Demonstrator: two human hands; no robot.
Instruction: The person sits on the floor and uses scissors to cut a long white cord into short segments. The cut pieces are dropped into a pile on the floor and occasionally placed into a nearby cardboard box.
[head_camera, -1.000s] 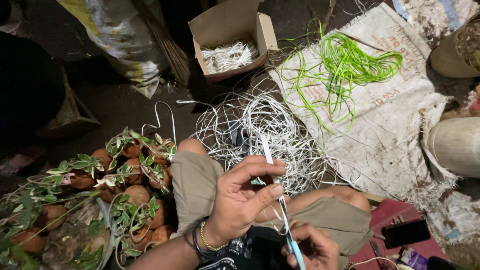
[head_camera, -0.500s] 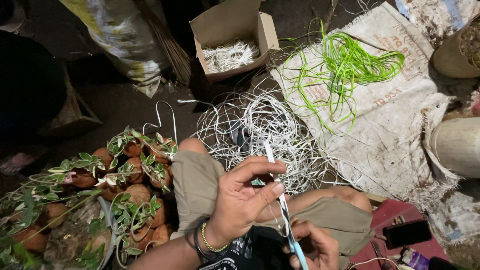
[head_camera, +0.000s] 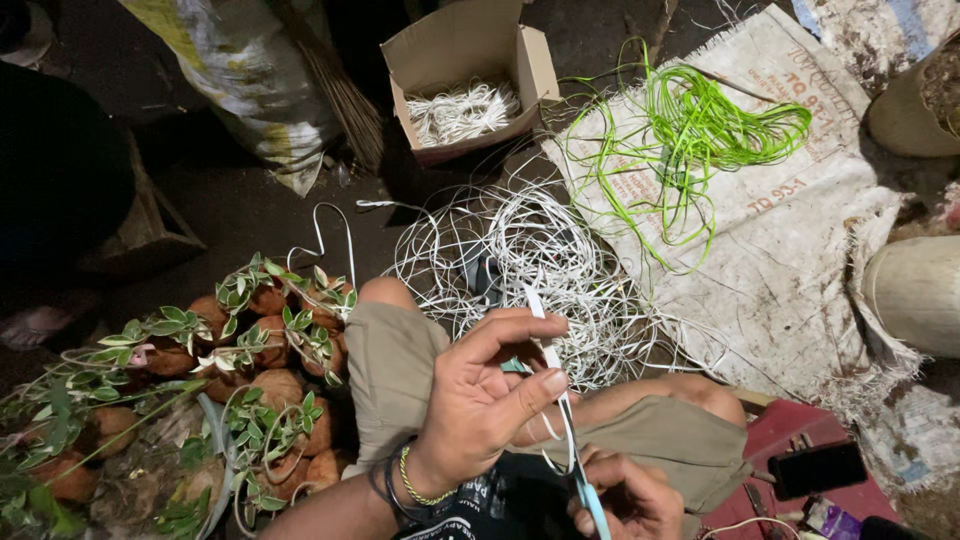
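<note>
Left hand (head_camera: 480, 400) and right hand (head_camera: 625, 495) pinching thin white plastic strip (head_camera: 548, 350); open brown cardboard box (head_camera: 535, 65) holding white cord bundle (head_camera: 462, 110)

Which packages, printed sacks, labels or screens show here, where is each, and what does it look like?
Cardboard box: top centre, open, brown, holding white cord pieces.
Printed sack: right, spread flat on the ground, off-white with faded dark print, green cord lying on it.
Plastic bag: top left, bulging, pale with yellow patches.
Phone: bottom right, on a red surface, dark screen, off.
Small packet: bottom right edge, colourful, too small to tell more.
</note>
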